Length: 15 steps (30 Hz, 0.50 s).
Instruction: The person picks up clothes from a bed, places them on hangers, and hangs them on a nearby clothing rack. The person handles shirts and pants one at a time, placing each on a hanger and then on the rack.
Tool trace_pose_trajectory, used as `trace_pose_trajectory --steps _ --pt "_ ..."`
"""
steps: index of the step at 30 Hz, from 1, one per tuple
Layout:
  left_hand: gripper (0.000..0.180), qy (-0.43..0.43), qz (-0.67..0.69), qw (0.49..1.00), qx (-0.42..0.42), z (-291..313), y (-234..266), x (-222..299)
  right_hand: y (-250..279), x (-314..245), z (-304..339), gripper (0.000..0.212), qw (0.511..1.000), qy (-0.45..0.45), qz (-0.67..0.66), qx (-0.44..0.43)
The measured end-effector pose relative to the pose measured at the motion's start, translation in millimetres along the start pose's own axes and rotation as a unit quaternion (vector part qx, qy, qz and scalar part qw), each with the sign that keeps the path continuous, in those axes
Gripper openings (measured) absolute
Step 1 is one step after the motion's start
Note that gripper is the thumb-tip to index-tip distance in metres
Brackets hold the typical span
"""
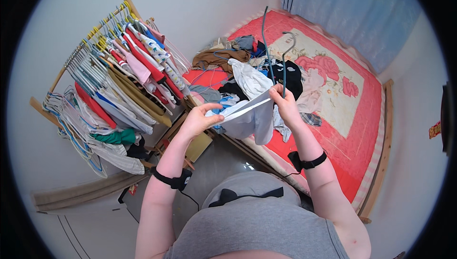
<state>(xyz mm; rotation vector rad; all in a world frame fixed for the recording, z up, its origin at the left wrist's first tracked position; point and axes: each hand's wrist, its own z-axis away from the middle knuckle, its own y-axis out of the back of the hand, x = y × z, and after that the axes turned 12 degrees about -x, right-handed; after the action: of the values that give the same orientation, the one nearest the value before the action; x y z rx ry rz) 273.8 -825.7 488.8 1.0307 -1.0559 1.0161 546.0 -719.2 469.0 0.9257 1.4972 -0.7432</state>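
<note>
Between my hands a white garment (257,122) hangs over the near side of the bed, its banded edge stretched taut. My left hand (199,120) is closed on the left end of that band, thumb and fingers pinching it. At the right end, my right hand (284,104) grips the same band. A dark green wire hanger (284,66) with a curved hook also rises out of my right hand. Another thin dark wire stands up beside it; I cannot tell whether it belongs to the same hanger. Which kind of garment it is does not show clearly.
Behind the garment, a heap of mixed clothes (221,59) lies on the red floral bedspread (345,159). A wooden rack (64,71) full of hung clothes and bare hangers stands left. Below it is a small wooden stool (198,147). A blue curtain (352,11) hangs behind the bed.
</note>
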Motion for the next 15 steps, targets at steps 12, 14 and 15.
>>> trace_pose_trajectory --steps 12,14,15 --pt "0.048 -0.228 -0.28 0.933 -0.006 -6.4 -24.2 6.5 -39.1 -36.1 16.5 0.023 0.983 -0.037 -0.054 -0.174" --pt "0.04 -0.213 -0.211 0.952 -0.054 -11.3 -43.7 8.1 -47.4 -36.9 15.9 0.024 0.979 -0.008 -0.05 -0.199" --pt "0.029 -0.186 -0.256 0.947 -0.051 -16.1 -49.0 2.6 -48.2 -38.2 16.2 0.026 0.979 -0.003 -0.022 -0.205"
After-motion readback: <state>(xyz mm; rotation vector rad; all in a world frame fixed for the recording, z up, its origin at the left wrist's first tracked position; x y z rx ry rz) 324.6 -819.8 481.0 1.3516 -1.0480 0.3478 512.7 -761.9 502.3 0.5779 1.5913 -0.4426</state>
